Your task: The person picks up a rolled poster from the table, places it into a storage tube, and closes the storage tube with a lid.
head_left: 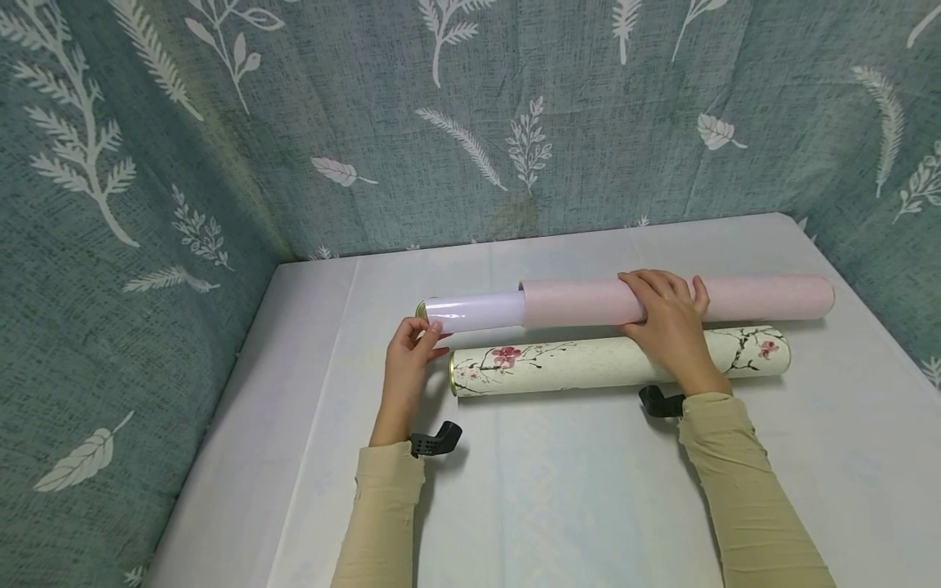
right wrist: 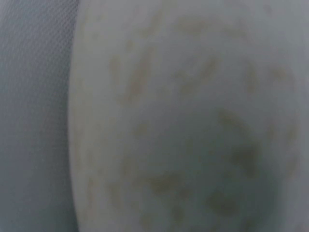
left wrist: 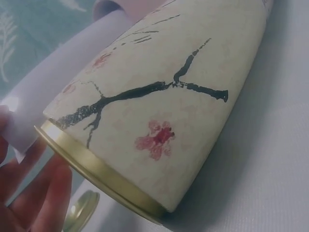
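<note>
Nr far edge of bench, L hand pinches white roll end, R hand grips pink tube, same L–R axis.

Both forearms reach forward in khaki sleeves, the right one slanting inward more steeply. The left hand pinches between thumb and fingers; its fingers lie bent and slightly apart in the left wrist view. The right hand arches palm down in a wide grip, fingers curved forward, thumb pointing left.
</note>
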`<state>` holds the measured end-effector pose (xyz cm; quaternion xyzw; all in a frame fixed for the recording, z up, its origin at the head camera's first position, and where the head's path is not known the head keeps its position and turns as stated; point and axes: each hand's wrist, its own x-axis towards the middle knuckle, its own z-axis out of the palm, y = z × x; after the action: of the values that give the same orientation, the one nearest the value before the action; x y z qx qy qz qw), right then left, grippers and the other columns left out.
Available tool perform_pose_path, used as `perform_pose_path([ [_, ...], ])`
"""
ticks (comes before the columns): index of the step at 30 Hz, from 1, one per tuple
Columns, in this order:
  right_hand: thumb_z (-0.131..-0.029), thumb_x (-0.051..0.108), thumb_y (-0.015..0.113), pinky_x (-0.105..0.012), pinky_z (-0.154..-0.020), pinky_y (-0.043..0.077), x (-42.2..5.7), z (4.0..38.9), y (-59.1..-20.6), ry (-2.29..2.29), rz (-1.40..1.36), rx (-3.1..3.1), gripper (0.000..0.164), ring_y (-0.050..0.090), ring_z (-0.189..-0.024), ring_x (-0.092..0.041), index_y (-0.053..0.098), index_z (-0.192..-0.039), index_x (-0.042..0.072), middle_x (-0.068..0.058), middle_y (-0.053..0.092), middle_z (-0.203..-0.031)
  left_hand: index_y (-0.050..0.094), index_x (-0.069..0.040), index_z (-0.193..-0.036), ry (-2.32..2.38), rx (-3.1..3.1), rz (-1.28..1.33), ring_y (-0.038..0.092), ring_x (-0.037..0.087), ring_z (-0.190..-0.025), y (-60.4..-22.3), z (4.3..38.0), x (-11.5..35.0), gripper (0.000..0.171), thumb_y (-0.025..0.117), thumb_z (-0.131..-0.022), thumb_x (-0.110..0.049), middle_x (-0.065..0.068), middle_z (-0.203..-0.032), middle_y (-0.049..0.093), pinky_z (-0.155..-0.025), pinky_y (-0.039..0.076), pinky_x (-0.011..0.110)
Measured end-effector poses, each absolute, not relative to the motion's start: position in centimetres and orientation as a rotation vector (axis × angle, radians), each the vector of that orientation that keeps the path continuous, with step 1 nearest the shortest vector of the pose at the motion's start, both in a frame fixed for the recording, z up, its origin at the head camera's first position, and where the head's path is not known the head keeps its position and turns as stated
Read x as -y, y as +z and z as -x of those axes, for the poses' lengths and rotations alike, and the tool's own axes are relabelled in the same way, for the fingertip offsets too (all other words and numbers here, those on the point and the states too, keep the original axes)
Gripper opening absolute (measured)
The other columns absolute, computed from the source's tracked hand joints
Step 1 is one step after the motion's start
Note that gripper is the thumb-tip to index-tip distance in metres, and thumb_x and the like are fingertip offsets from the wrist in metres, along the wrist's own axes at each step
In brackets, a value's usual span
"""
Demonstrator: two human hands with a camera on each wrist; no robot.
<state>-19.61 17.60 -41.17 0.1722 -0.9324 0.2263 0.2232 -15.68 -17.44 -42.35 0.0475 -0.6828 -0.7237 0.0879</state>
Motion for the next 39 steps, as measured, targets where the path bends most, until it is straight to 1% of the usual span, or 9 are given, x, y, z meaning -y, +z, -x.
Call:
perform_pose_path([
  [5,-0.062,0.016,0.082,-0.053,-0.100,-0.003,-17.6,19.6,-41.1,0.625,-0.473,2.577,0.071,0.032,-0.118,-0.029,0.050,-0.125,0.016,-0.007,0.047,-0.125,0.051,-0.005,-0.091,-2.075,2.063,-0.103,0.060,0.023,-0.094,-43.8,16.2,17.7,0.028,0.062,-0.084,-0.031,0.009,-0.112,0.055,-0.074,0.050,0.037],
  [8,-0.062,0.016,0.082,-0.053,-0.100,-0.003,-17.6,19.6,-41.1,0.628,-0.473,2.576,0.070,0.033,-0.117,-0.030,0.051,-0.125,0.016,-0.007,0.047,-0.125,0.052,-0.007,-0.091,-2.048,2.075,-0.067,0.060,0.022,-0.094,-45.2,16.9,18.1,0.034,0.062,-0.082,-0.038,0.009,-0.111,0.055,-0.073,0.051,0.034],
  [11,-0.061,0.017,0.082,-0.053,-0.100,-0.003,-17.5,19.5,-41.1,0.622,-0.475,2.575,0.070,0.033,-0.117,-0.030,0.051,-0.124,0.015,-0.007,0.047,-0.124,0.052,-0.007,-0.091,-2.049,2.074,-0.046,0.060,0.023,-0.094,-46.0,17.3,18.4,0.038,0.062,-0.081,-0.042,0.009,-0.110,0.056,-0.072,0.051,0.034],
  [13,-0.061,0.017,0.082,-0.054,-0.100,-0.001,-17.5,19.5,-41.1,0.615,-0.477,2.573,0.070,0.034,-0.116,-0.030,0.051,-0.124,0.015,-0.006,0.048,-0.123,0.053,-0.007,-0.091,-2.056,2.072,-0.039,0.060,0.022,-0.095,-46.1,17.3,18.5,0.037,0.062,-0.081,-0.042,0.009,-0.109,0.056,-0.072,0.051,0.034],
  [17,-0.061,0.017,0.082,-0.054,-0.100,-0.001,-17.5,19.5,-41.1,0.610,-0.480,2.573,0.070,0.034,-0.116,-0.030,0.051,-0.124,0.015,-0.007,0.048,-0.124,0.054,-0.004,-0.089,-2.090,2.043,-0.036,0.059,0.022,-0.094,-45.1,16.8,18.1,0.029,0.063,-0.083,-0.031,0.011,-0.105,0.056,-0.073,0.051,0.035],
  [21,-0.062,0.018,0.081,-0.055,-0.100,0.000,-17.6,19.6,-41.1,0.603,-0.481,2.573,0.070,0.034,-0.117,-0.030,0.051,-0.125,0.016,-0.006,0.047,-0.124,0.055,-0.003,-0.084,-2.092,2.036,-0.050,0.057,0.020,-0.093,-43.9,16.2,17.4,0.025,0.064,-0.083,-0.027,0.009,-0.101,0.057,-0.075,0.050,0.035],
  [26,-0.062,0.018,0.081,-0.054,-0.100,-0.002,-17.6,19.5,-41.1,0.616,-0.476,2.585,0.070,0.033,-0.117,-0.031,0.050,-0.125,0.015,-0.008,0.047,-0.125,0.055,-0.001,-0.083,-2.079,2.073,-0.092,0.057,0.020,-0.095,-42.9,15.7,16.9,0.028,0.063,-0.083,-0.027,0.009,-0.105,0.058,-0.077,0.050,0.035],
  [32,-0.062,0.018,0.081,-0.053,-0.100,-0.003,-17.6,19.5,-41.2,0.613,-0.471,2.588,0.069,0.033,-0.117,-0.031,0.051,-0.124,0.016,-0.007,0.047,-0.125,0.055,-0.001,-0.083,-2.080,2.122,-0.104,0.055,0.019,-0.100,-42.8,15.7,17.0,0.031,0.064,-0.082,-0.031,0.007,-0.112,0.056,-0.078,0.049,0.034],
  [39,-0.062,0.017,0.082,-0.053,-0.100,-0.003,-17.6,19.5,-41.2,0.621,-0.479,2.575,0.069,0.034,-0.116,-0.031,0.051,-0.124,0.015,-0.008,0.047,-0.124,0.055,-0.001,-0.085,-2.044,2.171,-0.103,0.055,0.019,-0.099,-42.9,15.8,16.8,0.031,0.061,-0.084,-0.031,0.007,-0.109,0.056,-0.078,0.049,0.032],
])
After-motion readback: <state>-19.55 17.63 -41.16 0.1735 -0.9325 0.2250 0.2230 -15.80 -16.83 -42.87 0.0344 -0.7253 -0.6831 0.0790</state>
